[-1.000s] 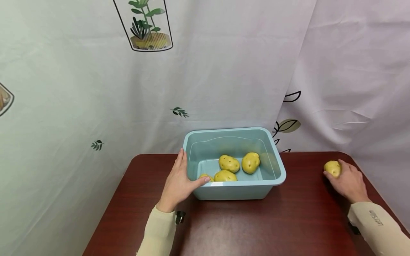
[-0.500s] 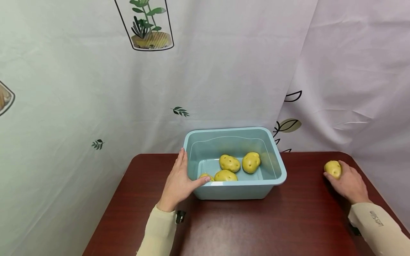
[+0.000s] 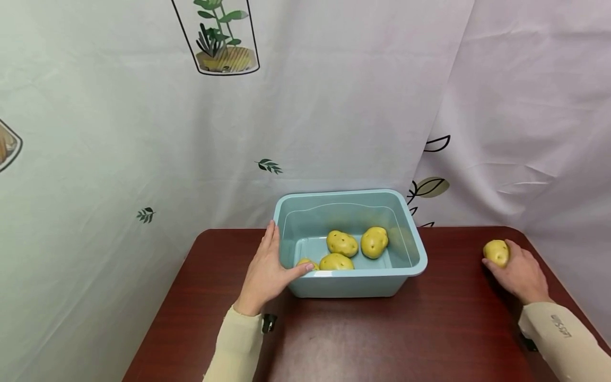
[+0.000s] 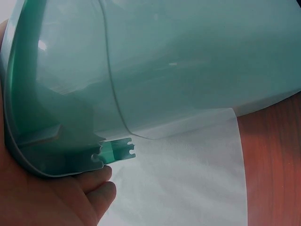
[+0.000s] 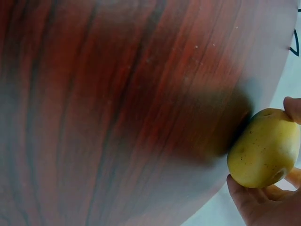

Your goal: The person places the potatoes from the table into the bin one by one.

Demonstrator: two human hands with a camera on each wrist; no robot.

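A light blue plastic basin point(image 3: 343, 286) stands near the table's back edge. My left hand point(image 3: 264, 273) holds its front left corner: the thumb lies over the front rim and the fingers run along the left side. In the left wrist view, fingertips point(image 4: 106, 190) show beside the underside of the rim. Several yellow potatoes point(image 3: 342, 243) lie inside the basin, partly hidden by the front wall and my thumb. Far to the right, my right hand point(image 3: 522, 270) grips another potato point(image 5: 265, 148) between thumb and fingers, close over the tabletop.
The dark red wooden table point(image 3: 363, 339) has rounded back corners. Behind it and on both sides hangs a pale cloth point(image 3: 343, 116) with printed plants and leaves. The right hand is near the table's right edge.
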